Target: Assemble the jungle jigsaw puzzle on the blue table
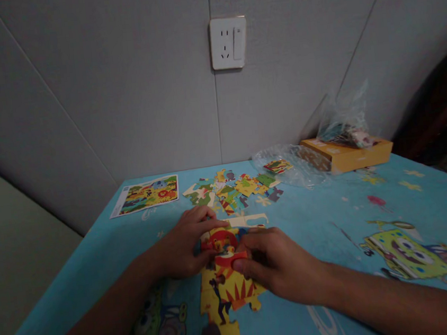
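Note:
A partly joined jigsaw puzzle in yellow, red and white lies on the table in front of me. My right hand pinches a red-edged puzzle piece between thumb and fingers, over the puzzle's middle. From the left, my left hand rests against the puzzle's upper left part, thumb and index finger apart on either side of a red patch with a lion figure. My fingers cover part of the puzzle's sides. Just beyond both hands is a pile of loose puzzle pieces.
A printed picture sheet lies at the back left. Toward the back right are a clear plastic bag with pieces and a yellow box topped by another clear bag. Behind the blue patterned tablecloth rises a wall with a socket.

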`<state>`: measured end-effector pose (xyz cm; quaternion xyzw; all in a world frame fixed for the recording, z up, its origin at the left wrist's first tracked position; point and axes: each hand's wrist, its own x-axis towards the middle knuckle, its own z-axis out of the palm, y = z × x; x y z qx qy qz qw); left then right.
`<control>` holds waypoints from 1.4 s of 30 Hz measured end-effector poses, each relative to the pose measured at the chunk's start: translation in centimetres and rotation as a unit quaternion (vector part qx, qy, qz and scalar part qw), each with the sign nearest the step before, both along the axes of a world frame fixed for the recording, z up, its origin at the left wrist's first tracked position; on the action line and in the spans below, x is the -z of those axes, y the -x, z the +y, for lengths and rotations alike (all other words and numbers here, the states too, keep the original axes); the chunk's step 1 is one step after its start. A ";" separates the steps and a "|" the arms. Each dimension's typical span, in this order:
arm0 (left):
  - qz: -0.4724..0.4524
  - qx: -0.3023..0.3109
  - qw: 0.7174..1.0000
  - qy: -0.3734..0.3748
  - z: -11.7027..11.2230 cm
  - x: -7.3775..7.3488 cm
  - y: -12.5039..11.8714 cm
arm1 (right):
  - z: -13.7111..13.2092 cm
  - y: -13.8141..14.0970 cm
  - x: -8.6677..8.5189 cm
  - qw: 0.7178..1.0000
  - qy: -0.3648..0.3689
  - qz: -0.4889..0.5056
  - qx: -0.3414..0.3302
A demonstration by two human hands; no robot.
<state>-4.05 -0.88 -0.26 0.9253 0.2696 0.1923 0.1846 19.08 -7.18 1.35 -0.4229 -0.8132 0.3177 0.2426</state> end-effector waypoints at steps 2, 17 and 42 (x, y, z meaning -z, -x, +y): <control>-0.002 -0.003 1.000 -0.002 0.0 0.0 -0.1 | 0.0 0.0 0.1 1.000 -0.001 0.003 -0.015; -0.004 -0.031 0.999 -0.027 -0.2 0.1 -0.9 | 1.1 -0.2 0.6 0.997 -0.072 0.005 -0.017; -0.002 -0.056 0.998 -0.018 0.0 0.5 -0.9 | 1.8 -0.4 0.4 0.981 -0.137 -0.132 -0.035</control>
